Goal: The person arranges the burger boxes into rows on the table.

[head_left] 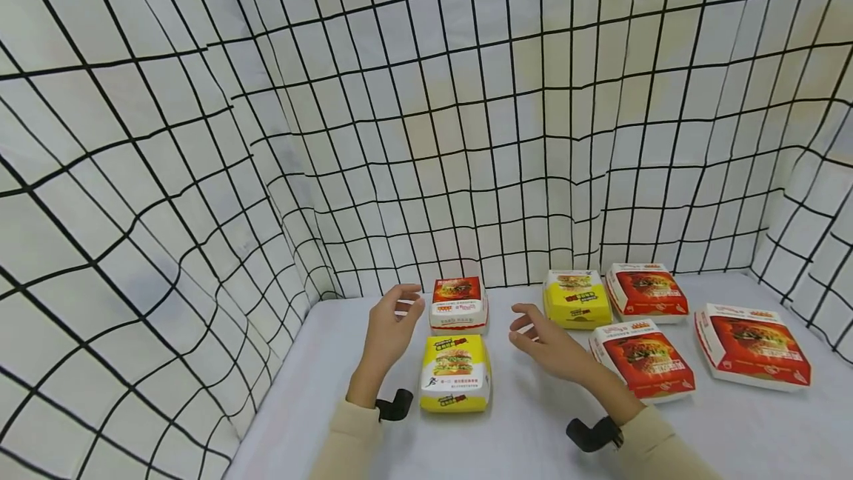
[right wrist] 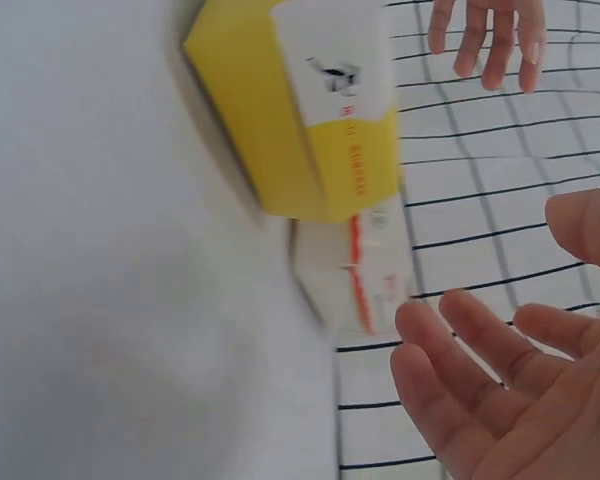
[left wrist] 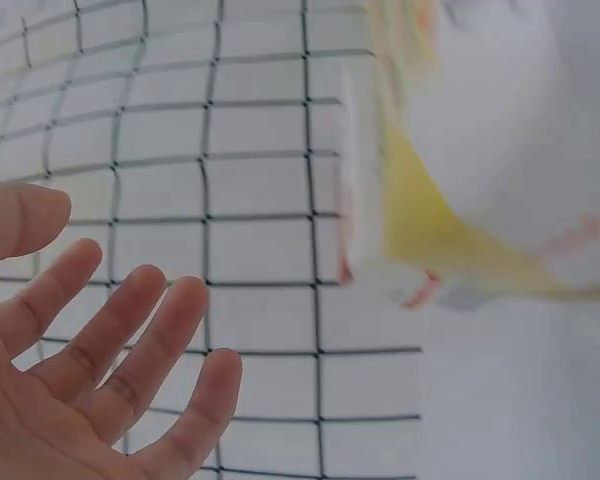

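Two burger boxes stand between my hands in the head view: a yellow-and-white burger box (head_left: 455, 375) in front and a red-and-white burger box (head_left: 458, 305) right behind it. My left hand (head_left: 395, 324) hovers to their left, fingers loosely bent and holding nothing. On the other side my right hand (head_left: 549, 343) is raised, also holding nothing, near a second yellow burger box (head_left: 577, 299). The left wrist view shows spread fingers (left wrist: 170, 370) apart from the boxes. In the right wrist view, relaxed fingers (right wrist: 480, 370) sit beside the yellow box (right wrist: 310, 110).
More red burger boxes lie at the right: one at the back (head_left: 646, 292), one near my right forearm (head_left: 643, 359), and one farther right (head_left: 753, 345). Behind the white table (head_left: 506, 435) rise white walls with a black grid (head_left: 493, 117).
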A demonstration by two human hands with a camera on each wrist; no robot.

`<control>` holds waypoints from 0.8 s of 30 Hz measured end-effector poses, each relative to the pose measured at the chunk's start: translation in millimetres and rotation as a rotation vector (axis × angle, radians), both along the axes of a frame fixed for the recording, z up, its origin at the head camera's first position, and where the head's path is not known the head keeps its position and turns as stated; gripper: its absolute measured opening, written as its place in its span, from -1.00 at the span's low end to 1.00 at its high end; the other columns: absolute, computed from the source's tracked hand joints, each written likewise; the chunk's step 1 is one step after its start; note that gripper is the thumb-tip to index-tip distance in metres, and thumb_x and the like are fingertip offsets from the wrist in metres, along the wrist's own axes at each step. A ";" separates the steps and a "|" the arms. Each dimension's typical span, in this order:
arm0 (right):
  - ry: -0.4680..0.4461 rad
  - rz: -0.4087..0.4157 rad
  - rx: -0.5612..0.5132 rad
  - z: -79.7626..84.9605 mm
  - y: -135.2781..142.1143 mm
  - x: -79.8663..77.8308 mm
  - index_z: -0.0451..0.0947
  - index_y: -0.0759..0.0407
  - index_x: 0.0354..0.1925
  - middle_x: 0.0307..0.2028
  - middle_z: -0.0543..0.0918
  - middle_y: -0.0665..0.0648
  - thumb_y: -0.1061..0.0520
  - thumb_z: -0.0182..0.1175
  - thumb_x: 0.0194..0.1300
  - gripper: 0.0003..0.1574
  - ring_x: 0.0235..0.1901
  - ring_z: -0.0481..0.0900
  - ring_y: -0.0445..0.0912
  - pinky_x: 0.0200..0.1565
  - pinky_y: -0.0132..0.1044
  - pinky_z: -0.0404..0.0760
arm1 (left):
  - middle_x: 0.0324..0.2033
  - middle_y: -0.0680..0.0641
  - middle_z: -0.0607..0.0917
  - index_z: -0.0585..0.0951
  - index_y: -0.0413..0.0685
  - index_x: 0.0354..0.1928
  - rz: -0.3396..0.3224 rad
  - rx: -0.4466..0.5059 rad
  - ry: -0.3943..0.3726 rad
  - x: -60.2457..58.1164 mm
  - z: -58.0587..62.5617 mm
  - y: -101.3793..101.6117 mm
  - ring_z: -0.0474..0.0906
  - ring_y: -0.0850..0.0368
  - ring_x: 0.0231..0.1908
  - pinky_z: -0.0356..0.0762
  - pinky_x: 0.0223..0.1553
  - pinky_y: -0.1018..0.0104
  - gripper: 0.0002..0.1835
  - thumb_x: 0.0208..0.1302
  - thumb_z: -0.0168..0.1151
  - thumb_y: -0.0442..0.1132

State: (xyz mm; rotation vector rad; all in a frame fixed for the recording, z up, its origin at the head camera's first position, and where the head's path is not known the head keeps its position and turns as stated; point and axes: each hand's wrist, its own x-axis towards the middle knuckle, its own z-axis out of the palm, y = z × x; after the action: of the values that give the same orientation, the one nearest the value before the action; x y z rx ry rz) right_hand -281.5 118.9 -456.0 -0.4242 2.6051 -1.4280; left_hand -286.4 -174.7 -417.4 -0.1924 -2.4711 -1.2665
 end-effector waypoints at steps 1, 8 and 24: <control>0.014 0.009 -0.001 4.9 5.0 4.9 0.22 -0.03 0.45 0.16 0.57 0.05 -0.17 0.18 0.49 -0.29 0.07 0.56 -0.07 0.07 -0.09 0.66 | 0.00 -0.03 0.71 0.61 0.06 0.20 -0.019 0.010 0.015 4.2 3.6 3.3 0.65 0.05 -0.02 0.61 0.01 0.10 -0.68 0.47 0.23 -0.11; 0.190 0.056 0.006 32.9 49.6 34.2 0.47 0.03 0.24 0.01 0.68 0.00 -0.12 0.18 0.50 -0.53 -0.01 0.62 -0.11 -0.03 -0.38 0.64 | -0.03 0.01 0.73 0.64 0.06 0.13 -0.151 0.102 0.106 24.5 28.1 27.4 0.65 0.11 -0.03 0.58 0.05 0.11 -0.72 0.47 0.24 -0.10; 0.284 -0.247 0.127 21.9 164.5 42.6 0.50 0.19 0.22 0.07 0.67 0.26 -0.10 0.07 0.57 -0.52 -0.06 0.56 -0.33 -0.19 -0.41 0.60 | -0.14 -0.02 0.71 0.62 0.12 0.07 -0.381 0.336 -0.018 48.7 15.9 125.1 0.66 0.25 -0.20 0.61 -0.04 0.37 -0.79 0.48 0.19 -0.10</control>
State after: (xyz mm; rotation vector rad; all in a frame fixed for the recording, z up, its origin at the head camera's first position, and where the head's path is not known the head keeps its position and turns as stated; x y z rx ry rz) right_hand -238.9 283.4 -434.1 -0.3183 3.0486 -1.3438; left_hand -237.7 -49.5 -401.4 -0.5844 -2.2573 -1.8197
